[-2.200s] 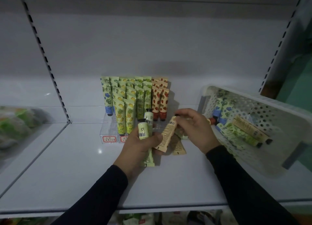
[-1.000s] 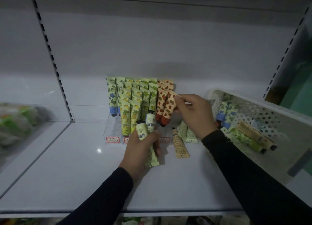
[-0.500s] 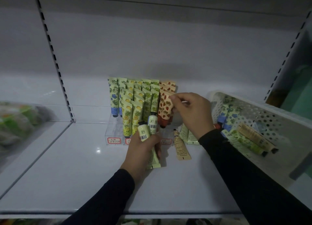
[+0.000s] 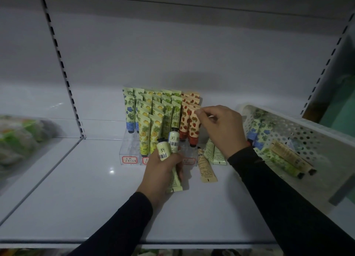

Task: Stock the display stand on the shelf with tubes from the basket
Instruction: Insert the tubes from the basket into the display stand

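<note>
While left hand (image 4: pixel 163 171) clasps two glossy tubes (image 4: pixel 167 150), right hand (image 4: pixel 221 129) pinches nothing beside strawberry-print tube (image 4: pixel 194 125).

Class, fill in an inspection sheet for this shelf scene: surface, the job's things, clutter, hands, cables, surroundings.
Surface: white shelf, glossy.
Job's things: display stand holds upright tubes in rows; strawberry tubes rightmost; basket at right, tilted, with tubes inside.
Clutter: tan tube and pale green tubes lying loose on the shelf.
Hands: left hand grips two pale tubes; right hand fingers pinched at the strawberry tubes' tops.
Cables: nothing seen.
Surroundings: blurred bagged goods on the neighbouring shelf.
</note>
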A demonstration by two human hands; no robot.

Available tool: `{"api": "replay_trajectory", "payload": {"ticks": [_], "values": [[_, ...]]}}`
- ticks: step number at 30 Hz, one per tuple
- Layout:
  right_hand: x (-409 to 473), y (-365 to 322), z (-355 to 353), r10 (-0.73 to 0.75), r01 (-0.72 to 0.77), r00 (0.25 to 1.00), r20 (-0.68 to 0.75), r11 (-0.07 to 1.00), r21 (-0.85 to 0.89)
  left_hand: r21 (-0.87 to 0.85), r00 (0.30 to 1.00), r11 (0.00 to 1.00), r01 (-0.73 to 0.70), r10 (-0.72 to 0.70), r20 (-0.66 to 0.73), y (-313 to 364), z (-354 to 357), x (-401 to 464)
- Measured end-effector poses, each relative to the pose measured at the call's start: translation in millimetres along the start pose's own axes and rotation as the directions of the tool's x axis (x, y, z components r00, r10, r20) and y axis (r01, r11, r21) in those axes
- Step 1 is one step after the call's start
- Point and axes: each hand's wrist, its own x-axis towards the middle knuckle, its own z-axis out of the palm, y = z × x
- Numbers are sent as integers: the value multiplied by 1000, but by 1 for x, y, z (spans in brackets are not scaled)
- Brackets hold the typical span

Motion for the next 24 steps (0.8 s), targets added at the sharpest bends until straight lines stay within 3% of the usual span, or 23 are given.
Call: {"api": "replay_trajectory", "payload": {"ticks": [14, 24], "values": [[-1, -2, -1, 14, -14, 999, -41, 1000, -20, -15, 1000, 1000, 20, -20, 1, -2, -1, 1], [-12, 4, 2, -108, 107, 994, -25, 994, -18, -9, 1000, 1000, 30, -30, -3, -2, -1, 1]]}}
